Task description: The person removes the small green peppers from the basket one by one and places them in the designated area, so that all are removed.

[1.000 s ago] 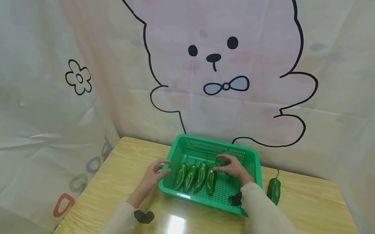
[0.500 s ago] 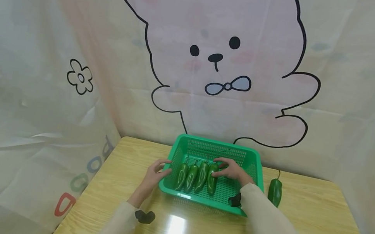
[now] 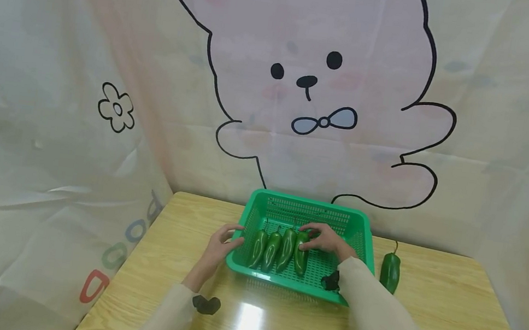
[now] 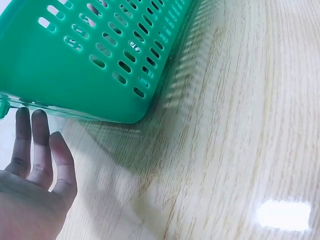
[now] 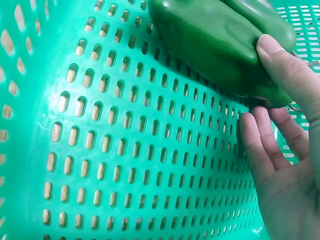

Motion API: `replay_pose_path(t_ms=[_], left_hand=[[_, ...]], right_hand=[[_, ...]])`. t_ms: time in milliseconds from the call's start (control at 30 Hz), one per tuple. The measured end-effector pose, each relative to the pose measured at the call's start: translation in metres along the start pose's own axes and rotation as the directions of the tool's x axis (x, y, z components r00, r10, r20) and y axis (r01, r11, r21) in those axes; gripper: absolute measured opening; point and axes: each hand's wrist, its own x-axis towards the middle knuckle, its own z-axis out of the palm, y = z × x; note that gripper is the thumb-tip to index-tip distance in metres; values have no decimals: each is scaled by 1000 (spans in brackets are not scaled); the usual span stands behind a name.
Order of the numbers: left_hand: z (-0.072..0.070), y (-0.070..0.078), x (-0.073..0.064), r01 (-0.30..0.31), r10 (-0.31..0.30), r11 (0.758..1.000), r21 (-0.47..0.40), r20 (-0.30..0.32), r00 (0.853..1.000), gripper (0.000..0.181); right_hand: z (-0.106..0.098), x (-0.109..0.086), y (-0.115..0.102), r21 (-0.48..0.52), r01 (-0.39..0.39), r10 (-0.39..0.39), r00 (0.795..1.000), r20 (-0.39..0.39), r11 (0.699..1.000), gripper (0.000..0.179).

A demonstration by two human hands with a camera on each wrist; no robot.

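Several long green peppers (image 3: 271, 251) lie side by side, stems toward the back, in the left half of a green perforated plastic basket (image 5: 115, 165). My right hand (image 3: 326, 241) reaches inside and holds the rightmost green pepper (image 5: 210, 47) near its stem end, thumb on top and fingertips at its underside. My left hand (image 3: 218, 246) is at the basket's left side, fingers loosely bent. In the left wrist view, the left fingertips (image 4: 40, 117) come right up to the rim, below the solid corner of the wall.
Another green pepper (image 3: 390, 272) lies on the wooden table (image 3: 448, 320), to the right of the basket. A cloth backdrop (image 3: 335, 157) with a cartoon animal rises behind the table. The basket's right half shows bare slotted floor.
My right hand has moved slightly forward and down, and its thumb has come onto the rightmost pepper. The left hand stays by the basket's left side. The head view has shifted slightly.
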Motion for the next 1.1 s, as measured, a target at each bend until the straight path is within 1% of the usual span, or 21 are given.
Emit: replay_pose_path(t_ms=[200,333,400,467,567,700,867,933,1000,1100], left_hand=[[0,0,0,-8,8,1000,-6,-2,1000,36],[-1,-3,1,-10,10,1000,-8,-2,1000,36],[-2,-4,1,-7,7,1000,-7,-2,1000,35],[-2,-5,2,-2,2,1000,-21,4,1000,36],[-2,-5,2,-1,1,1000,-26,14,1000,38],[-2,-5,2,-13,13,1000,-11,14,1000,40],[0,-2,2,-14,14,1000,-1,10,1000,38],[0,-2,1,-9,9,1000,-1,10,1000,37],[1,-2,1,-5,5,1000,3,7,1000,37],[1,-2,1,-9,9,1000,10,-3,1000,37]], right_hand=[[0,1,1,0,47,-47,999,8,999,50],[0,2,-1,8,43,-43,999,-12,999,48],[0,1,-3,47,29,-28,999,-17,998,48],[0,-1,-5,118,-3,5,1000,-16,993,48],[-1,-4,-7,246,-58,66,997,-25,967,50],[-4,-5,-8,362,-89,117,992,-56,928,54],[-13,-6,-13,386,-71,104,992,-65,920,56],[-16,-7,-15,387,-66,95,994,-56,920,57],[-18,-9,-18,413,-72,99,994,-44,908,58],[-22,-13,-22,428,-68,87,996,-24,901,59]])
